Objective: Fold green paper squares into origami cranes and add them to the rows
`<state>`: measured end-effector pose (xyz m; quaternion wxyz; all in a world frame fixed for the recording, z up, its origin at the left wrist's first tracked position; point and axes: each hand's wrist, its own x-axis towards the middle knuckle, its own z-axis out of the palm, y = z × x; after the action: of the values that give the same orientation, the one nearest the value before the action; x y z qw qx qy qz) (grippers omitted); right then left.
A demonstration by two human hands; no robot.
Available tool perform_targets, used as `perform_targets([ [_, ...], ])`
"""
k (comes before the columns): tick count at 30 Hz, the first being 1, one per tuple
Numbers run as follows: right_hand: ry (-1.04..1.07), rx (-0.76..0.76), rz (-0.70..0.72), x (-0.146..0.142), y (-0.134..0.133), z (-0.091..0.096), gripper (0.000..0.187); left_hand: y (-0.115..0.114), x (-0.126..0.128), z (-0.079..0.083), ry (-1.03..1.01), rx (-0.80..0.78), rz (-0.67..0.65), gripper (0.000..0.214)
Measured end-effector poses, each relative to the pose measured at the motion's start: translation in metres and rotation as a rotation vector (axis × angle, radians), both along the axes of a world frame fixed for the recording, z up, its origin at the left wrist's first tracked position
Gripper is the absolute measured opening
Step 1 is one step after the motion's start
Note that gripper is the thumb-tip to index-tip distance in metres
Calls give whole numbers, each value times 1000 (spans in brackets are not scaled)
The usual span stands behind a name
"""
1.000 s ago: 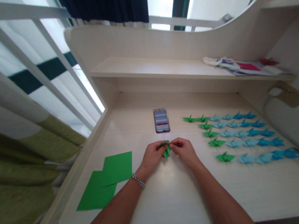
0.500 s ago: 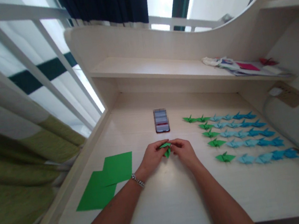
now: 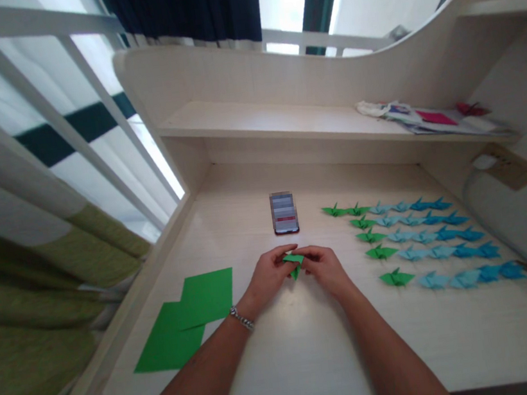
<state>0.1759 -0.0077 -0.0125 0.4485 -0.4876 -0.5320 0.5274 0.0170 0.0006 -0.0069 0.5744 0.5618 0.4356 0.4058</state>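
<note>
Between my two hands, just above the desk, is a small folded piece of green origami paper [image 3: 294,259], with one flap on top and a narrow point hanging down. My left hand [image 3: 272,274] pinches it from the left, the wrist wearing a chain bracelet [image 3: 242,318]. On the other side my right hand [image 3: 322,266] grips its right edge with thumb and fingers. Parts of the paper are hidden behind the fingertips. Flat green paper sheets [image 3: 206,297] overlap on the desk beyond my left forearm.
A phone [image 3: 284,213] lies in front of my hands. To the right, folded paper cranes stand in several rows, green cranes [image 3: 397,278] at the left and blue cranes [image 3: 490,273] at the right. Papers [image 3: 437,117] lie on the shelf [image 3: 257,117] above. A cable runs along the right wall.
The folded green paper has turned slightly, its upper flap now tilting more to the right. My fingers have shifted a little around it; the rest looks the same.
</note>
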Motion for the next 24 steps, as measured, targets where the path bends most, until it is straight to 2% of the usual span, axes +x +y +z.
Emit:
perform_targets([
  [9, 48, -36, -64, -1, 0, -1, 23, -2, 1, 1, -151, -45, -31, 46],
  [16, 208, -82, -107, -1, 0, 0, 23, -4, 1, -1, -418, -272, -10, 37],
  [24, 116, -21, -138, -2, 1, -5, 20, -2, 4, -6, -372, -283, 21, 30],
])
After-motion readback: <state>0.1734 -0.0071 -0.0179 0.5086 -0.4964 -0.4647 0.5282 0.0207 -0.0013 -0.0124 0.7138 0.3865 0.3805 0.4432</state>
